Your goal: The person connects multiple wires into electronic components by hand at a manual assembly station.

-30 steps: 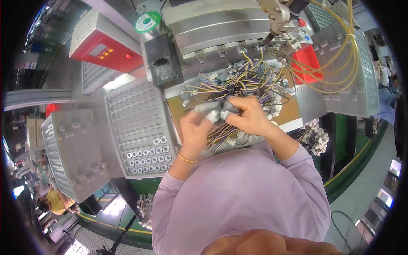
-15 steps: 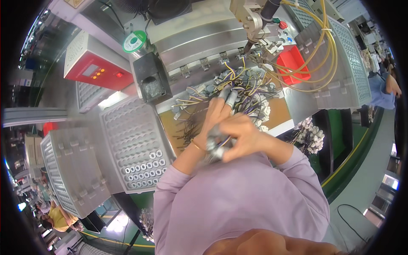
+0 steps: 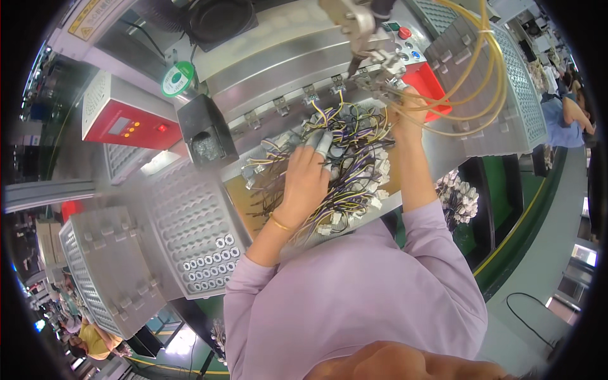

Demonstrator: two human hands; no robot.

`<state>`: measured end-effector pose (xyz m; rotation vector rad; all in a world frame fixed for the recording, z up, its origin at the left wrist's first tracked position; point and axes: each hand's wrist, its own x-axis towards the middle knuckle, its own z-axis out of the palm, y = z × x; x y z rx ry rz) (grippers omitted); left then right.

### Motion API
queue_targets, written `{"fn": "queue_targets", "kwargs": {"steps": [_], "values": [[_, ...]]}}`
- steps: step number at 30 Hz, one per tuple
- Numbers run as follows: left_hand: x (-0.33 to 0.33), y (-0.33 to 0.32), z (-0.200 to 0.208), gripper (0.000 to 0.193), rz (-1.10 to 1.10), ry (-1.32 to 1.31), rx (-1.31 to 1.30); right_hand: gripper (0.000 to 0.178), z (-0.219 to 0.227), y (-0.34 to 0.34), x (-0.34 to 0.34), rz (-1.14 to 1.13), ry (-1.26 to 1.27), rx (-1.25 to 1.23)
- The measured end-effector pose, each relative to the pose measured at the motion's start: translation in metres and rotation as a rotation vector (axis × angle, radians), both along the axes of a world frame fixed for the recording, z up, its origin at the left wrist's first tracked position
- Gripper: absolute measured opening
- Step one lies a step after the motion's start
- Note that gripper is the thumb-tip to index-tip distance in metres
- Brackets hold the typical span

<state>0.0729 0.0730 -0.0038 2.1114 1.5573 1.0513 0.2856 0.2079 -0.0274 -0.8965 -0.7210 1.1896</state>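
A heap of small grey parts with yellow, black and purple wires and white connectors (image 3: 345, 183) lies on a brown board in front of me. My left hand (image 3: 307, 180) is in the heap, its fingers bent together among the wires, pale covers on some fingertips. What they pinch is hidden. My right hand (image 3: 408, 114) reaches to the far right, by the metal fixture (image 3: 386, 73) under the machine head. Yellow tubes cross in front of it and hide its fingertips. Several clips (image 3: 310, 95) line the metal rail, two with wired parts in them.
On the left lies a moulded tray (image 3: 183, 209) with rows of ring-shaped parts at its near end. Behind it stand a red and white control box (image 3: 130, 120), a black holder (image 3: 206, 126) and a solder spool (image 3: 178, 79). A red bin (image 3: 430, 85) sits at the far right.
My right hand has gone from near my chest, where it held a bundle of wired parts, to the fixture at the far right. That bundle now lies on the near part of the heap. My left hand stays in the heap.
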Motion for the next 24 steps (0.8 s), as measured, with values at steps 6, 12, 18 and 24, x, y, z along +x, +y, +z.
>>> {"fn": "queue_targets", "kwargs": {"steps": [6, 12, 18, 24], "values": [[-0.041, -0.031, 0.028, 0.031, 0.138, -0.334, -0.153, 0.006, 0.008, 0.006, -0.008, -0.056, -0.041, -0.086], [-0.069, -0.061, 0.003, 0.027, 0.326, -0.659, -0.372, 0.017, 0.011, 0.026, -0.012, 0.143, 0.124, 0.053], [-0.042, -0.058, -0.007, 0.025, 0.144, 0.071, -0.556, 0.021, 0.016, 0.017, 0.022, 0.156, -0.487, -0.059], [-0.045, -0.053, -0.033, 0.026, 0.085, -0.555, -0.632, 0.016, 0.047, -0.070, 0.009, -0.293, -1.001, 0.219]]}}
